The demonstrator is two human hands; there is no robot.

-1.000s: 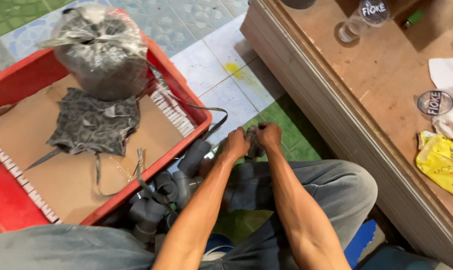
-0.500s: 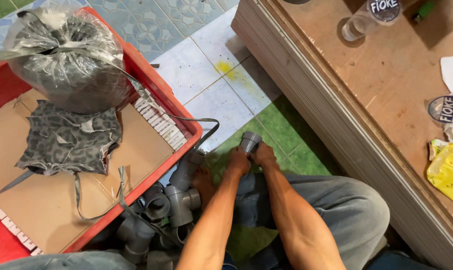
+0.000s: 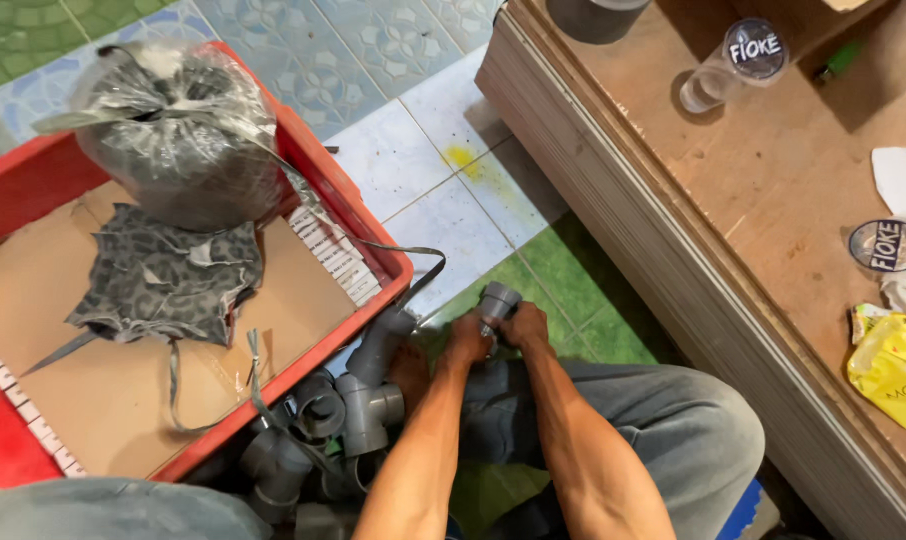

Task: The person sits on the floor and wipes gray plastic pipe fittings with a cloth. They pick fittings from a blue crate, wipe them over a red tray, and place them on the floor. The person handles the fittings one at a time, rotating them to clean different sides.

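Fingers of left hand [image 3: 470, 340] & right hand [image 3: 525, 325] are pinching a short grey pipe fitting [image 3: 496, 299], low over the tiled floor [image 3: 443, 210] btwn the knees. Grip is looking tight, but a slip could be dropping it among the loose grey fittings [image 3: 358, 405] beside the red crate [image 3: 373, 240].

Grey pipe fitting [image 3: 497, 298] held by both hands: matt plastic, smooth; same dull grey plastic on the pipe joints [image 3: 358, 400] heaped below. Crate [image 3: 348, 215] red plastic, slight sheen, lined with flat brown cardboard [image 3: 123, 390]; on it a mottled grey cloth [image 3: 168, 280], soft and creased, and a clear crinkled plastic bag [image 3: 178, 130], glossy. Counter [image 3: 763, 200] bare wood, matt, scuffed, edge layered; floor tiles [image 3: 423, 150] glazed, smooth; yellow wrapper [image 3: 898, 370] shiny film.
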